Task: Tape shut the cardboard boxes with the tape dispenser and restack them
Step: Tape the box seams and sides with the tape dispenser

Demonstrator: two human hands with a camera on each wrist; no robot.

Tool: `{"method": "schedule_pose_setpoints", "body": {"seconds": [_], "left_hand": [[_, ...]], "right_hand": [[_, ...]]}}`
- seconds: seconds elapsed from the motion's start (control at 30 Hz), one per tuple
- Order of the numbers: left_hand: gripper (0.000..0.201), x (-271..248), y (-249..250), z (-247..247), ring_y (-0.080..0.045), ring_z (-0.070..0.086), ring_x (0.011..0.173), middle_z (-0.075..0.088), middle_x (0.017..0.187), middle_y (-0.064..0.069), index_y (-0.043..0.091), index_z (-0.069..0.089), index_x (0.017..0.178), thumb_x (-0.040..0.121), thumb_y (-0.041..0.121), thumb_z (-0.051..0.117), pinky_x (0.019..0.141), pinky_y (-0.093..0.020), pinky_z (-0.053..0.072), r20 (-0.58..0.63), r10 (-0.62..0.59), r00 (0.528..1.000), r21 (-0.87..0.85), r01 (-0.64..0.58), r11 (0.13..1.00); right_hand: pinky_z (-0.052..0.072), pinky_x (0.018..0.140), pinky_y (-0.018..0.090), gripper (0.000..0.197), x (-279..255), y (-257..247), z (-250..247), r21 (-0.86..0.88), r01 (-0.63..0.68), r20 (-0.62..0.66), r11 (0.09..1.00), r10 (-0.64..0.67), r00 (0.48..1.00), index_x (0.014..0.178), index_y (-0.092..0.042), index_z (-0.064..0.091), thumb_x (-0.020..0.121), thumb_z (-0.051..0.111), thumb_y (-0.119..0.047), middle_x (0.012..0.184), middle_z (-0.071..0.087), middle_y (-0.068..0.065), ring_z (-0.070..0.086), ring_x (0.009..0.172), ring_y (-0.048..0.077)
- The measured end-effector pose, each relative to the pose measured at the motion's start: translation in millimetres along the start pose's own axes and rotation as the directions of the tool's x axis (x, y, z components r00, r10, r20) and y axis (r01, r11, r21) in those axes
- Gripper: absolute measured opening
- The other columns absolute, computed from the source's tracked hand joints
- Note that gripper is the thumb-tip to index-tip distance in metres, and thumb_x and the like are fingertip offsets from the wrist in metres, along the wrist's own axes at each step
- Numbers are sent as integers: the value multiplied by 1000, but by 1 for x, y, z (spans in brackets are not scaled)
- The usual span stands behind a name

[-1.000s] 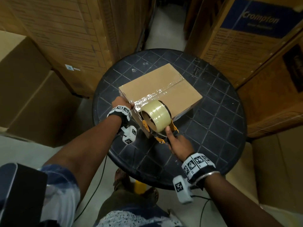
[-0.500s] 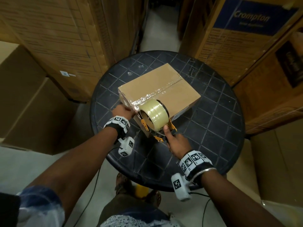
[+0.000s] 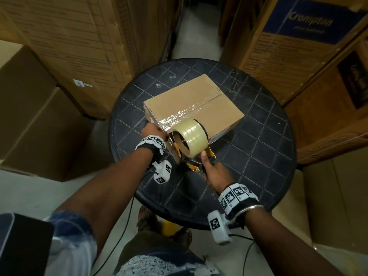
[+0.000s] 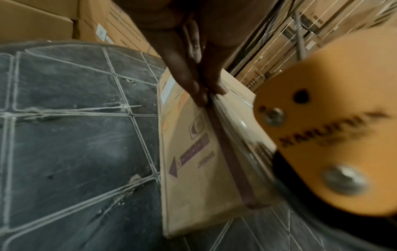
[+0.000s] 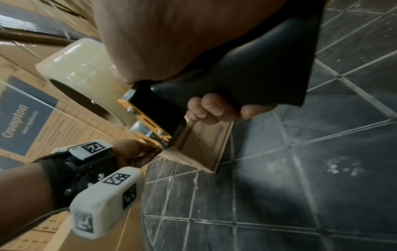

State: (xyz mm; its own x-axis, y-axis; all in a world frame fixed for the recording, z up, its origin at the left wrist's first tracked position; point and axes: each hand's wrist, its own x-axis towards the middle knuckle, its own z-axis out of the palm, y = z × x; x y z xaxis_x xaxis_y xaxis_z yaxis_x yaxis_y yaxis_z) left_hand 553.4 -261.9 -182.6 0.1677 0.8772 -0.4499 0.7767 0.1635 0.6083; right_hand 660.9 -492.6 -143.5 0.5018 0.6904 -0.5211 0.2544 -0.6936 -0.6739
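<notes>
Small cardboard box sits on a round dark table with a grid pattern, centre of the head view, a bit above middle. A strip of clear tape runs along its top seam from the upper right edge down to the near left edge. Tape dispenser with a big clear roll and orange frame is at the near edge of the box, just below frame centre, touching the box side. Right hand, lower centre-right of the head view, is clenched round the dispenser's black handle; in the right wrist view the fingers curl under the handle, thumb up by the roll. Left hand, left of the dispenser, lies on the near left corner of the box; in the left wrist view its fingers are straight and together, tips pressing along the top edge, not grasping. Printed side of the box faces the left wrist camera. Large stacked cartons fill the upper left, left and right of the head view, one at upper right with a blue Crompton label.
</notes>
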Motion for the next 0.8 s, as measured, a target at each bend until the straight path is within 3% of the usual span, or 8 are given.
{"method": "schedule_pose_setpoints", "body": {"seconds": [0.07, 0.2, 0.33, 0.43, 0.53, 0.6, 0.7, 0.8], "left_hand": [[29, 1, -3, 3, -21, 71, 81, 74, 81, -9, 5, 78, 83, 73, 30, 86, 77, -34, 60, -16, 7, 1000, -39, -7, 999], [28, 0, -9, 6, -13, 66, 85, 74, 86, -2, 12, 79, 88, 77, 37, 83, 81, -23, 53, -31, 37, 999, -74, -40, 996], [43, -6, -11, 4, -18, 66, 86, 69, 92, -5, 5, 69, 97, 74, 38, 84, 85, -34, 57, -81, 57, 995, -82, -64, 995], [48, -14, -13, 3, -18, 50, 98, 48, 110, 0, 9, 57, 113, 77, 27, 83, 87, -30, 46, -121, 281, 952, 57, -276, 959], [40, -19, -22, 6, -23, 50, 113, 55, 122, -2, 18, 68, 120, 81, 18, 78, 103, -38, 45, 97, 611, 786, 245, -614, 750], [33, -16, -28, 6, -24, 48, 123, 61, 129, 4, 26, 71, 118, 84, 26, 75, 101, -45, 46, 217, 661, 719, 356, -688, 632], [32, -15, -25, -2, -18, 34, 141, 50, 144, 18, 33, 70, 119, 87, 35, 71, 108, -43, 39, 296, 621, 725, 374, -687, 624], [41, -13, -25, -8, -15, 23, 146, 39, 151, 22, 36, 65, 125, 86, 46, 70, 111, -51, 34, 386, 584, 714, 399, -700, 592]], "right_hand": [[46, 67, 36, 107, -7, 8, -4, 8, -6, 6, 1000, 6, 1000, 64, -18, 58, 50, 13, -114, 50, 52, -4, 51, 51, 17], [48, 70, 35, 105, -17, 19, -8, 24, -22, 11, 999, 22, 1000, 63, -20, 57, 48, 13, -114, 50, 54, -6, 54, 53, 16], [52, 74, 39, 112, -11, 22, -7, -21, -20, 15, 1000, 20, 1000, 69, -17, 59, 44, 11, -116, 58, 57, 0, 57, 59, 20], [53, 74, 42, 112, -9, 24, -8, -10, -25, 17, 1000, 26, 1000, 71, -17, 60, 44, 15, -116, 61, 57, 2, 56, 60, 21], [46, 70, 38, 107, -11, 23, -9, 32, -28, 25, 999, 27, 999, 65, -19, 58, 42, 18, -116, 56, 55, -1, 54, 57, 20], [44, 69, 37, 103, -12, 23, -10, 55, -27, 26, 998, 25, 999, 61, -20, 56, 43, 20, -116, 52, 54, -4, 52, 54, 18], [45, 68, 36, 100, -12, 23, -11, 74, -31, 29, 997, 29, 999, 56, -21, 55, 47, 19, -114, 49, 53, -4, 52, 50, 16], [46, 68, 36, 100, -11, 24, -13, 98, -43, 37, 994, 39, 999, 58, -21, 56, 47, 20, -114, 50, 54, -4, 53, 51, 16]]}}
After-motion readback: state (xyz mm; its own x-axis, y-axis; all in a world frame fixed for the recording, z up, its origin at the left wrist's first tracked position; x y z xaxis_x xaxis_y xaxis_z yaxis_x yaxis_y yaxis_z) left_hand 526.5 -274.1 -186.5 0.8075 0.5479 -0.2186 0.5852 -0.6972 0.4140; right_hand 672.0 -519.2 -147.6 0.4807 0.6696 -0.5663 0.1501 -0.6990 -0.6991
